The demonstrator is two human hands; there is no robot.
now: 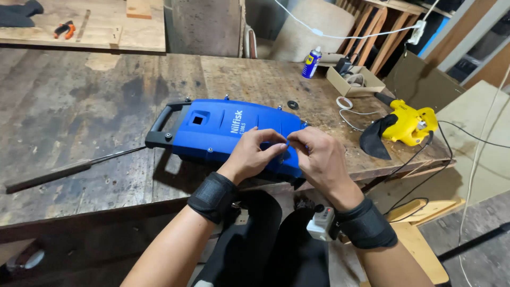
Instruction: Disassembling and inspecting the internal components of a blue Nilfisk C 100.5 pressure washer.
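Observation:
A blue plastic machine housing [223, 130] with a black handle [162, 125] lies flat on the worn wooden workbench [79, 106]. Both my hands rest on its near right end. My left hand [252, 154] and my right hand [319, 157] meet fingertip to fingertip over a small part at the casing's edge; the part itself is too small to make out. Black wrist bands sit on both forearms, and the right one carries a small white device [320, 223].
A long dark screwdriver [64, 170] lies left of the housing. Behind it stand a blue spray can [311, 62], a black washer [292, 104], a cardboard box [355, 81], a tape roll [344, 102] and a yellow power tool [409, 125] with cables. Orange pliers [65, 29] lie far left.

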